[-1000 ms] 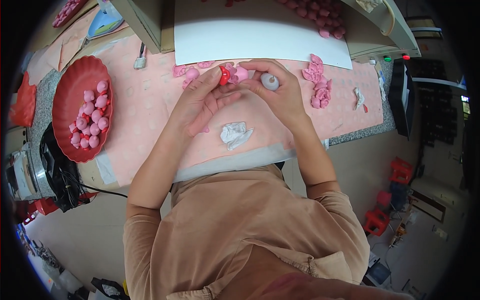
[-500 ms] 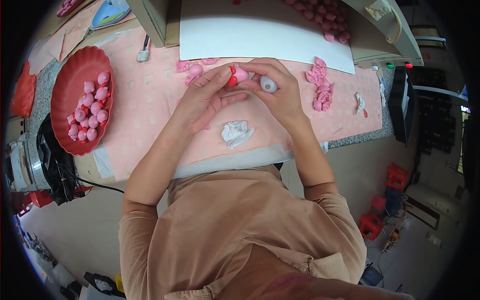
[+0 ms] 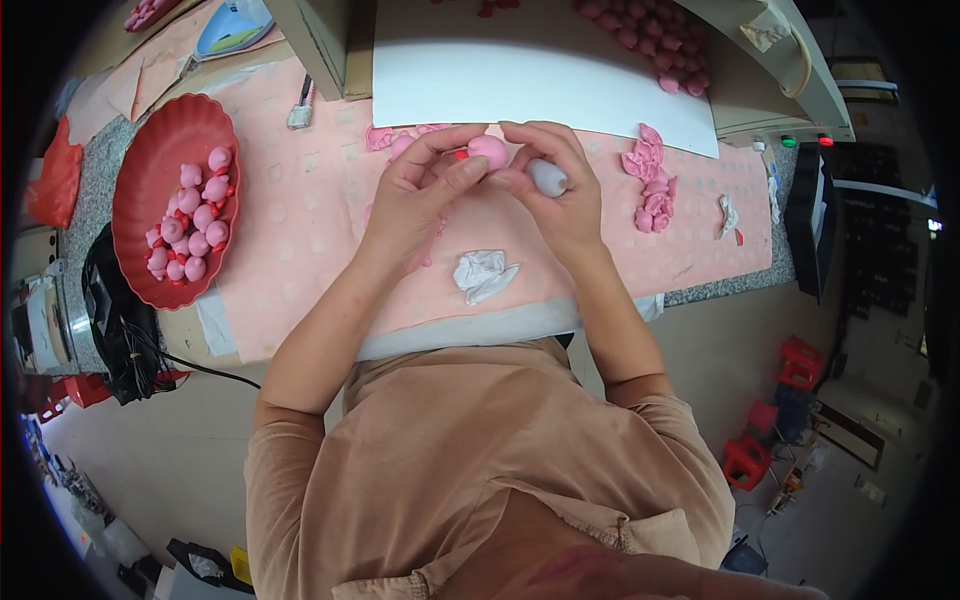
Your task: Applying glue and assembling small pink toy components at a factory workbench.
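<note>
Between thumb and fingers, my left hand [image 3: 416, 190] grips a small pink rounded figure [image 3: 488, 151] with red parts low on its left side. My right hand [image 3: 572, 200] curls round a small whitish squeeze bottle [image 3: 547, 178], whose end points down to the right. The right fingertips are at the figure's right side; whether they touch it I cannot tell. Partly behind my left hand lie pink pieces [image 3: 402, 146]. A crumpled white tissue [image 3: 484, 275] rests on the table below both hands.
A red scalloped bowl [image 3: 140, 220] with several pink-and-red figures stands at left. Thin pink curled pieces [image 3: 652, 190] lie right of my hands. White board [image 3: 540, 95] is beneath a shelf-like frame, pink pieces [image 3: 650, 40] at its far right. A brush [image 3: 301, 108] lies upper left.
The pink figure has been turned in the fingers: more of its pink side shows and less red. My left fingers have shifted around it. The whole view has moved slightly.
</note>
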Available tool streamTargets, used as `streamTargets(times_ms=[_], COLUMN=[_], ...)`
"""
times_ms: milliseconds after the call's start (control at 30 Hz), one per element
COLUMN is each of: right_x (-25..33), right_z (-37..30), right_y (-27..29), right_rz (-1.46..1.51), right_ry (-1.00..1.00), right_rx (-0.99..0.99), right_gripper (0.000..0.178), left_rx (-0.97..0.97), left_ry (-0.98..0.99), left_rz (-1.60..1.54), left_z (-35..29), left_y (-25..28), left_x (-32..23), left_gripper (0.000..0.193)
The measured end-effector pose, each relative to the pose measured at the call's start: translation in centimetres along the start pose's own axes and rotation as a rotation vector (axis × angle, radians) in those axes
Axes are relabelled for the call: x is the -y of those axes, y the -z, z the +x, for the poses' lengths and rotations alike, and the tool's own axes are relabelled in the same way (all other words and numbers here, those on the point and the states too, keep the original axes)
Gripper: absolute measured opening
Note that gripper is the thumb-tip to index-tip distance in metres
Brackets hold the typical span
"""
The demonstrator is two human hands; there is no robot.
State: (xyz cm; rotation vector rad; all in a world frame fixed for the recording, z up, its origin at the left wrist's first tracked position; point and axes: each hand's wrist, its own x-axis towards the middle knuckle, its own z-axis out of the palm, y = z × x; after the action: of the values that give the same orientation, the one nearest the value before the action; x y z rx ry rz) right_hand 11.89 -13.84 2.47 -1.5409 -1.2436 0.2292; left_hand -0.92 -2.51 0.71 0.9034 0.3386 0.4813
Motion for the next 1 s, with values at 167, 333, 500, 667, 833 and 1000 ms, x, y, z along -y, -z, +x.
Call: streamTargets(times_ms=[167,333,500,667,833,1000], right_x=[0.4,0.2,1.1,1.5,0.7,0.0], right_z=[0.4,0.3,0.6,1.3,1.3,1.0], right_y=[-0.8,-1.7,-3.2,-3.9,-4.5,-4.8], right_rz=[0.543,0.572,1.003,1.304,1.425,1.441], right_ry=[-0.413,-0.335,-0.46,-0.544,-0.495,-0.48], right_rx=[0.006,0.013,-0.037,-0.002,0.01,-0.017], right_gripper=[0.04,0.039,0.035,0.029,0.024,0.02], left_rx=[0.009,-0.01,0.045,0.121,0.108,0.106], left_ry=[-0.067,-0.105,-0.164,-0.221,-0.247,-0.234], left_rz=[-0.086,-0.187,-0.311,-0.369,-0.32,-0.309], left_z=[-0.3,-0.3,-0.4,-0.3,-0.2,0.0], left_y=[-0.4,0.1,0.4,0.9,1.1,1.2], left_x=[-0.7,-0.4,-0.2,-0.7,-0.6,-0.3], left_gripper=[0.033,0.028,0.024,0.021,0.02,0.018])
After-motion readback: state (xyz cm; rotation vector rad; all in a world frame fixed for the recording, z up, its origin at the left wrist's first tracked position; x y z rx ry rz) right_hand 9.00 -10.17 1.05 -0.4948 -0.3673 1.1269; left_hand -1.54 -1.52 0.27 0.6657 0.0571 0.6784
